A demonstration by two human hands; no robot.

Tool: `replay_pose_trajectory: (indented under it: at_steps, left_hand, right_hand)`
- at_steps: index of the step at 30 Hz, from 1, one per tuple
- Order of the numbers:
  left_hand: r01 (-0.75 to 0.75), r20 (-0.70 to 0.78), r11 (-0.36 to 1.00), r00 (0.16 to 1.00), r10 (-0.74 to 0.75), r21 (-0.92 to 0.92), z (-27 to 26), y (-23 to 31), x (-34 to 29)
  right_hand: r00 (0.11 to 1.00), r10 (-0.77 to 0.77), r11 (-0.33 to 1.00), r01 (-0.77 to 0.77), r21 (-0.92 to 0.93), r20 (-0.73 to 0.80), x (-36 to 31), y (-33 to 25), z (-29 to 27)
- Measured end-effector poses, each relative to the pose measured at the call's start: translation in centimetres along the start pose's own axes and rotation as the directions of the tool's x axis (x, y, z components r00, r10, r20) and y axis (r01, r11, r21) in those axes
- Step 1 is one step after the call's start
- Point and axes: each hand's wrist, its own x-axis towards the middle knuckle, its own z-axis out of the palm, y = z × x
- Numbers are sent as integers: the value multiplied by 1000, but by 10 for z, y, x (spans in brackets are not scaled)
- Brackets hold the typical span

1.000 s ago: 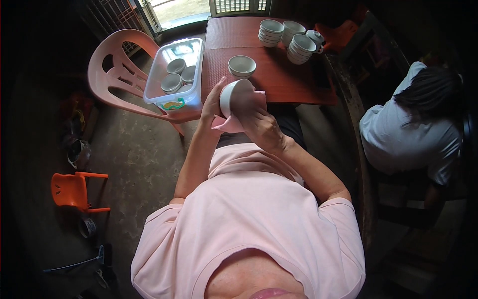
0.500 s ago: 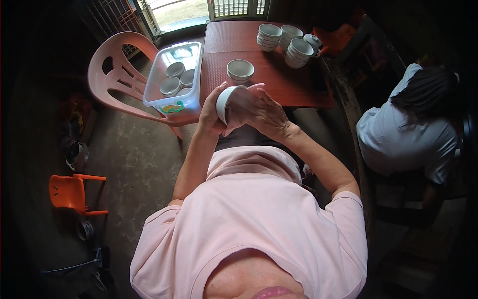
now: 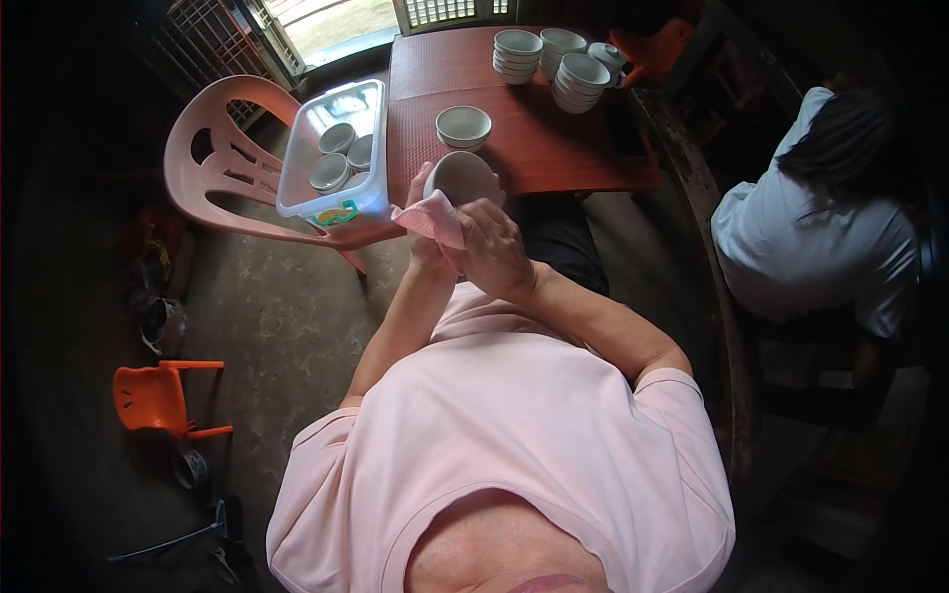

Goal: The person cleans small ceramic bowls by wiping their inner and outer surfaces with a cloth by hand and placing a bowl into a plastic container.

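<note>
A white bowl (image 3: pixel 465 176) is held in front of my body, tilted so that its inside shows. My left hand (image 3: pixel 419 188) grips it from the left side, with much of that hand hidden by a cloth. Bunched in my right hand (image 3: pixel 493 247) is a pink cloth (image 3: pixel 433 215), which lies against the bowl's near rim. Just beyond, on the red table (image 3: pixel 435 81), stand more white bowls, the top one (image 3: pixel 464 124) facing up.
Stacks of white bowls (image 3: pixel 517 57) and a small lidded pot (image 3: pixel 607 61) stand at the table's far right. On a pink chair (image 3: pixel 188 148), a clear plastic bin (image 3: pixel 348 206) holds several bowls. An orange chair (image 3: pixel 153 397) is at left. Another person (image 3: pixel 811 212) sits at right.
The bowl has turned so its inside faces up more. My right hand and the cloth have moved from the bowl's right side to its near rim. The view has shifted slightly.
</note>
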Motion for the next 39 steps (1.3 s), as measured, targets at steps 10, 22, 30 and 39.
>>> replay_pose_trajectory:
  at_steps: [10,22,30,39]
  left_hand:
    - [0,-154,971,987,38,239,47,13,-13]
    - [-158,-5,524,955,297,837,31,17,-5]
    - [8,44,778,998,-46,628,40,31,-11]
    - [-413,427,253,904,-1,875,37,34,-13]
  right_hand:
    - [979,-58,996,44,73,196,-7,17,-1]
    - [538,816,164,-568,806,213,22,4,-9]
    - [718,690,552,-603,575,91,20,-13,-25]
    - [581,734,242,-707,664,351,28,-2,-44]
